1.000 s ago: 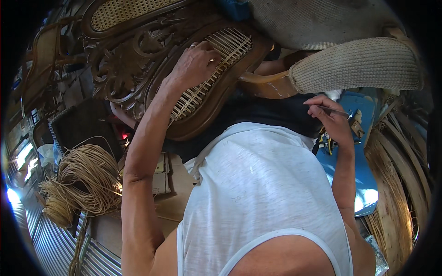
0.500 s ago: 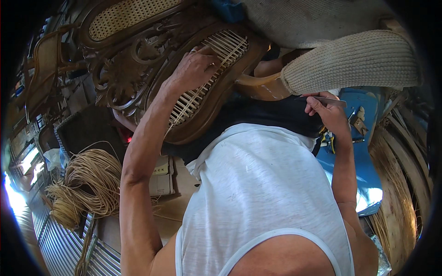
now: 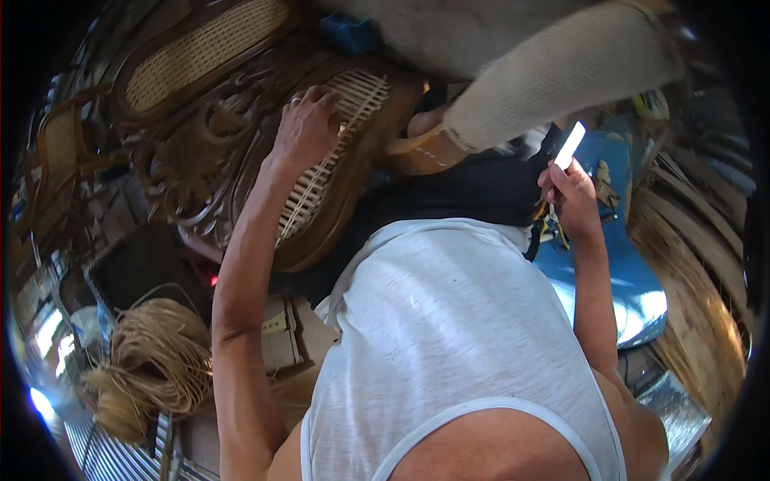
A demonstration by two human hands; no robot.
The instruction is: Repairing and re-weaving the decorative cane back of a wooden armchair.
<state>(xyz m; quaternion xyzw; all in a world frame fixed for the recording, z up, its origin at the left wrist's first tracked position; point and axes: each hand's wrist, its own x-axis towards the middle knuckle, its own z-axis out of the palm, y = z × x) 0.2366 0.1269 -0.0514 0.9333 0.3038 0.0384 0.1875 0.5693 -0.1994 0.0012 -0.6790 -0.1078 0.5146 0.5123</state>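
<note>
The wooden frame (image 3: 350, 175) lay ahead and left of the dark lap (image 3: 449, 192), which left open room between the hands; the right hand (image 3: 573, 196) gripped a flat tool (image 3: 570, 144), its tip near the padded roll (image 3: 561, 80). The left hand (image 3: 309, 132) curled over the frame, whether pinching a strip I couldn't tell. Pale strips (image 3: 303, 200) crossed inside its curved, dark brown rim.

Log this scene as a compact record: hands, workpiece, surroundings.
Left hand: at the partly woven cane strips, fingers bent
Right hand: grips a thin flat piece, bright with glare; material unclear
Workpiece: dark wooden frame around the strips
Left side: coiled cane bundle
Right side: blue surface
</note>
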